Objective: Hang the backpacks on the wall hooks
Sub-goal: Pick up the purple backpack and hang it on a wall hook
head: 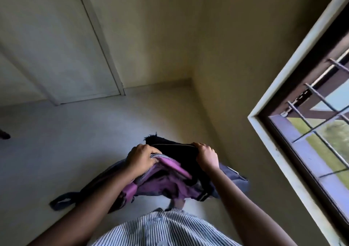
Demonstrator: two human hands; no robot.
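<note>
Farthest from the window (pixel 309 113), a pale door (pixel 56 38) stands in the far wall, and no wall hook shows on any plaster I can see. Coming toward the window, 1 dark strap (pixel 62 201) of the backpack (pixel 166 183) trails loose on the door side. Next, the left hand (pixel 141 158) has its fingers curled tight over the bag's top edge, bunching purple fabric. The backpack itself hangs clear of the floor (pixel 75 142) in front of the person's striped shirt (pixel 166 230), below the window's lower corner and to its door side. Its long axis runs roughly across the body, from the trailing strap toward the window. Nearest the window, the right hand (pixel 206 156) clamps the black rim the same way, fingers folded over it. So the 2 hands hold the top at either end, with the bulk of the bag sagging below them, toward the person. I judge the right hand the nearer to the window wall. Where the carry loop sits I cannot tell, and it would have to be found before hanging.
</note>
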